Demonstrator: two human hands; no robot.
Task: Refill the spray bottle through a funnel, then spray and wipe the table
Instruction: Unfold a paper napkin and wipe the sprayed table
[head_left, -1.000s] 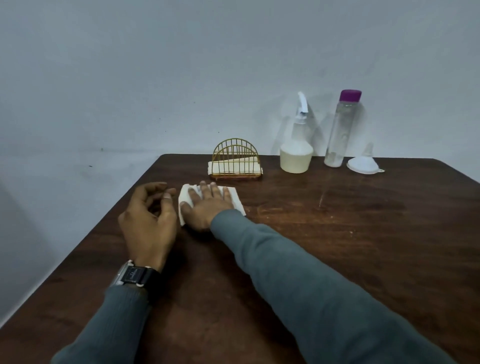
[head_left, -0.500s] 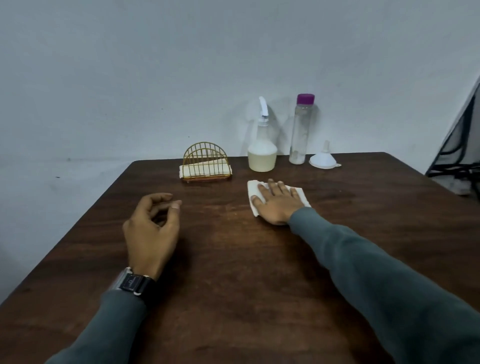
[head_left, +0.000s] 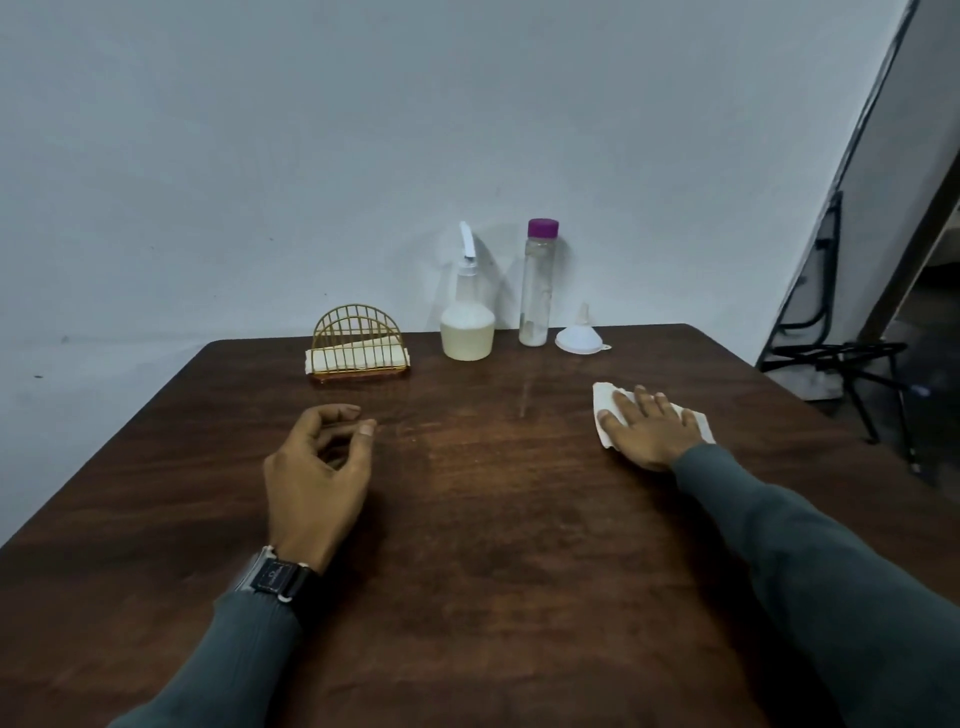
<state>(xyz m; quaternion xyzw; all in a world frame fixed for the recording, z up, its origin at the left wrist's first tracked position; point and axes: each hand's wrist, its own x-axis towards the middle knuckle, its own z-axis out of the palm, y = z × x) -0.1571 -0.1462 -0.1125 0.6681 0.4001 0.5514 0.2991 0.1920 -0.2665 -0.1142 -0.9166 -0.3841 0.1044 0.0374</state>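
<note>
Wiping hand: your right hand (head_left: 652, 428), flat on the tissue (head_left: 605, 410), right side of tabletop (head_left: 493, 519).
Unwiped side: leftward.
Left hand (head_left: 317, 467): loosely curled, empty.

Plain pale wall (head_left: 311, 156) behind dark wood desk (head_left: 493, 545), few small marks on it. Right side: black metal frame (head_left: 852, 364) on floor, slanted panel (head_left: 883, 171) above. Light dim, even.

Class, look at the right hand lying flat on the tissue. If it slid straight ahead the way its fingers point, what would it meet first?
The right hand points toward the table's far edge and slightly left. The white funnel seems the first thing in that line, though depth is hard to judge.
</note>
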